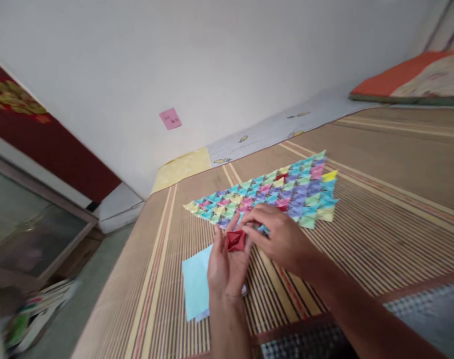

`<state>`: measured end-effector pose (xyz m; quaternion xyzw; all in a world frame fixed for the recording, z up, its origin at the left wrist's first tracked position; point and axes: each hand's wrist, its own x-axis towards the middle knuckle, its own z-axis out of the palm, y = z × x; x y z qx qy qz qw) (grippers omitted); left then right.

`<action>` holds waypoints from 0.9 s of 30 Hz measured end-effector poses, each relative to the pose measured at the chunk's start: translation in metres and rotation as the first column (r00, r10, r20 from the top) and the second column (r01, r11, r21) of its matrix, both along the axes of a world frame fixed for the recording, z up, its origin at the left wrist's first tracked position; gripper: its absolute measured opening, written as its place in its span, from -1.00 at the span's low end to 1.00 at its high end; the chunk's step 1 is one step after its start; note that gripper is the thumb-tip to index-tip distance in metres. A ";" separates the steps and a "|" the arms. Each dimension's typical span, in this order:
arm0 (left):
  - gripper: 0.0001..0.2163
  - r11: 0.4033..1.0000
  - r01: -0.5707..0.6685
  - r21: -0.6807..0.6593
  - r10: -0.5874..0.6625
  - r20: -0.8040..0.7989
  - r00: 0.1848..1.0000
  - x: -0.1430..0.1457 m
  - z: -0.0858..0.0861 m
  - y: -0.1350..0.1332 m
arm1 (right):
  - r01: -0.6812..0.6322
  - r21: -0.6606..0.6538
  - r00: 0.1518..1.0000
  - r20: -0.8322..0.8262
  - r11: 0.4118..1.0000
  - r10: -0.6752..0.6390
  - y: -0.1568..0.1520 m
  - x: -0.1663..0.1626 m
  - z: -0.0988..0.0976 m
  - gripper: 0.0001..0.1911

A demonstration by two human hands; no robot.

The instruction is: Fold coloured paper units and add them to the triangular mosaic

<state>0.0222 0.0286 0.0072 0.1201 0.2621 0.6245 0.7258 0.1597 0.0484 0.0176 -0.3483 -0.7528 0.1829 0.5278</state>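
Note:
A small red folded paper (235, 241) lies across the palm and fingers of my left hand (227, 267), which is turned palm up with the thumb along its left side. My right hand (277, 234) reaches in from the right, thumb and forefinger pinched together at the paper's upper right edge. Just beyond both hands, a triangular sheet of many-coloured folded paper pieces (302, 192) lies flat on the striped mat (152, 279); my right hand hides part of its near edge. Light blue paper sheets (196, 284) lie beside and partly behind my left wrist.
A white wall (227, 65) with a pink note (170, 118) rises behind the mat. Yellow cloth (184, 167) lines its far edge. An orange cushion (391, 77) lies at the far right. Left of the mat are the floor (100, 269), a glass-fronted cabinet (28, 234) and papers.

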 end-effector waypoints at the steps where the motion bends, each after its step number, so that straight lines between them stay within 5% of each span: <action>1: -0.52 1.000 -0.002 -0.012 0.002 -0.006 1.000 -0.001 0.001 0.000 | -0.004 -0.050 1.000 -0.002 0.999 0.004 0.000 -0.002 -0.001 -0.83; 6: -0.55 0.997 0.056 0.049 -0.055 -0.022 0.998 -0.010 -0.007 0.004 | 0.038 -0.196 0.999 0.018 0.980 -0.035 0.002 -0.009 -0.001 -0.80; 16: -0.58 0.987 0.081 0.138 -0.068 -0.093 0.993 -0.017 -0.022 0.010 | -0.020 -0.254 1.000 -0.025 0.967 0.014 0.006 0.006 0.008 -0.78; 22: -0.51 0.998 0.002 0.057 0.011 -0.233 0.972 -0.013 -0.004 0.007 | 0.265 -0.210 0.963 0.095 0.941 -0.250 0.053 0.092 0.000 -0.83; 27: -0.61 1.000 -0.010 -0.021 0.005 -0.232 0.973 -0.018 -0.007 0.009 | 0.577 -0.244 0.815 0.239 0.779 -0.528 0.119 0.195 -0.009 -0.86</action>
